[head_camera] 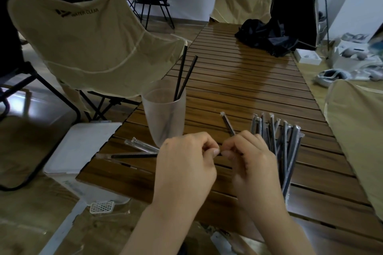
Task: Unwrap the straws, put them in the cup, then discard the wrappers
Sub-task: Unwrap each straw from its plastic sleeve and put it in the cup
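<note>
The table [238,80] is dark wooden slats. A frosted, tapered plastic cup [163,114] stands just beyond the left hand [184,163] and holds two thin black straws [183,76], leaning to its right rim. Both hands meet at the near edge, fingers curled tight. The left thumb and forefinger pinch the near end of a wrapped straw [228,124]; the right hand [250,161] grips the same straw further along, and its far end, in clear crinkled film, sticks up past the right knuckles. Just right of the right hand lies a fanned pile [277,141] of wrapped straws, too overlapped to count. Left of the left fingers lie a clear wrapper [141,145] and one black straw [132,155], partly in film. A white rectangular bin [83,151] sits below the table's left edge. Two tan fabric chairs [93,39] stand beyond.
</note>
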### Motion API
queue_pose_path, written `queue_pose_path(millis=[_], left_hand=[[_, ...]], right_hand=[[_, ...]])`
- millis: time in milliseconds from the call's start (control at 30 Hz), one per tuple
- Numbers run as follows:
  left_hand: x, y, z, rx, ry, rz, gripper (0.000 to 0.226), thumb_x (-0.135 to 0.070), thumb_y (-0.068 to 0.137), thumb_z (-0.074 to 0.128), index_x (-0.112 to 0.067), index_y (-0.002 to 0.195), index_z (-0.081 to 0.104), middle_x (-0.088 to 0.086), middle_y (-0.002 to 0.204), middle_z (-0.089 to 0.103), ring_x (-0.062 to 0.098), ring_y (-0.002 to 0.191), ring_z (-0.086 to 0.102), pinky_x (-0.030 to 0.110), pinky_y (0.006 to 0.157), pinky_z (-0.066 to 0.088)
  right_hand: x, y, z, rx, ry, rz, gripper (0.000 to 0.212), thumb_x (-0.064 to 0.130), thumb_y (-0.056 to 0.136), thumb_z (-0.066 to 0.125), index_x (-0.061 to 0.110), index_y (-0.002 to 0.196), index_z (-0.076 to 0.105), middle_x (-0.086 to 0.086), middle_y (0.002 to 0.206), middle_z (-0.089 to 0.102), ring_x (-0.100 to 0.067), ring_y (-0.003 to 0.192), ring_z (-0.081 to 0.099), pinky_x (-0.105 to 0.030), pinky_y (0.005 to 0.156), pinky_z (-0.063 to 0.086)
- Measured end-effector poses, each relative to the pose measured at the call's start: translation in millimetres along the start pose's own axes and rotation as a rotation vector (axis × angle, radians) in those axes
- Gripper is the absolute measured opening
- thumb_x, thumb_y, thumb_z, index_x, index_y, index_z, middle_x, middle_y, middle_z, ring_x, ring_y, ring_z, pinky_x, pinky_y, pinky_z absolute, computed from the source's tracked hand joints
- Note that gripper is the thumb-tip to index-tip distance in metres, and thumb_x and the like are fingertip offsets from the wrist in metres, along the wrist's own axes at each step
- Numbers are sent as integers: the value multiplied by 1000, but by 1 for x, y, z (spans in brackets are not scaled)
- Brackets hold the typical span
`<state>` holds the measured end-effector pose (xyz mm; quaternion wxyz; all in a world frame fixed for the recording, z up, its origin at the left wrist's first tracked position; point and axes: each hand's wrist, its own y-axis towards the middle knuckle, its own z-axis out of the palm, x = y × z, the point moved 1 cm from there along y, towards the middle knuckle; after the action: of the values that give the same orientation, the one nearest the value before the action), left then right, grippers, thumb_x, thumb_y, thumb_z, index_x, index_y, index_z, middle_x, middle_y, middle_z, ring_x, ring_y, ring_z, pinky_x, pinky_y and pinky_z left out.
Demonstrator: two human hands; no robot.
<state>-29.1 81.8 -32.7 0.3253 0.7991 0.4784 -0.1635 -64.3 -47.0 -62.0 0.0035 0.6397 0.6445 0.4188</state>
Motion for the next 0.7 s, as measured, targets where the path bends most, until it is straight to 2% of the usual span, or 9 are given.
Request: queue_pose_path(millis=[67, 133, 200, 333, 400, 467, 533, 600, 700], left_hand=[[-2, -1, 1, -55, 9, 72, 5, -29, 85, 69, -33, 82, 71, -18, 71, 67, -2, 62, 59, 28, 66, 55], [-3, 0, 3, -87, 21, 134, 5, -26, 84, 71, -30, 81, 72, -16, 71, 68, -2, 61, 58, 33, 64, 55], [-3, 1, 4, -96, 41, 178, 5, -25, 83, 73, -29, 81, 72, -16, 71, 67, -2, 60, 57, 33, 65, 54], [-3, 1, 5, -60, 98, 297, 4, -24, 84, 71, -27, 80, 70, -14, 70, 67, 1, 62, 59, 29, 67, 48], [-2, 2, 6, -47, 118, 341, 8, -25, 87, 67, -27, 80, 71, -14, 70, 67, 1, 63, 61, 27, 66, 47], [2, 3, 6, -39, 80, 317, 9, -28, 88, 65, -27, 81, 71, -14, 71, 68, 0, 63, 62, 28, 65, 52], [8, 6, 3, -13, 45, 251, 14, -33, 86, 59, -28, 83, 72, -14, 73, 69, -3, 65, 62, 32, 65, 57], [14, 7, -3, 25, 53, 154, 19, -38, 83, 54, -31, 86, 71, -16, 76, 69, -5, 69, 62, 33, 70, 57], [28, 9, -12, 59, 125, 9, 13, -37, 86, 58, -35, 91, 69, -17, 83, 68, -3, 77, 61, 35, 83, 54]], right_hand=[[1, 1, -1, -21, 33, 55, 34, -11, 76, 64, 23, 78, 59, 13, 77, 52, -14, 76, 48, -31, 61, 44], [2, 2, -1, -38, 65, 104, 35, -10, 77, 63, 24, 74, 58, 13, 75, 53, -15, 76, 51, -35, 60, 46], [2, 2, -2, -36, 96, 151, 35, -8, 78, 63, 26, 71, 57, 14, 74, 54, -14, 75, 52, -35, 60, 47], [-6, 3, -7, 19, 262, 346, 28, -1, 86, 60, 22, 70, 60, 8, 66, 57, -5, 59, 49, -15, 53, 38], [-12, 4, -13, 79, 385, 436, 23, 6, 90, 60, 22, 72, 63, 4, 64, 58, -6, 53, 47, -20, 51, 39], [-16, 6, -19, 139, 442, 453, 20, 11, 90, 61, 22, 75, 64, 5, 64, 59, -6, 55, 48, -23, 54, 40], [-17, 7, -20, 174, 402, 419, 18, 13, 89, 61, 26, 77, 64, 8, 68, 60, 0, 59, 49, -19, 58, 38], [-15, 6, -17, 168, 250, 344, 21, 12, 87, 63, 30, 77, 61, 12, 77, 59, 0, 73, 53, -19, 66, 40], [-13, 2, -6, 94, 2, 194, 26, 8, 83, 68, 32, 79, 60, 17, 84, 55, -8, 86, 52, -34, 77, 47]])
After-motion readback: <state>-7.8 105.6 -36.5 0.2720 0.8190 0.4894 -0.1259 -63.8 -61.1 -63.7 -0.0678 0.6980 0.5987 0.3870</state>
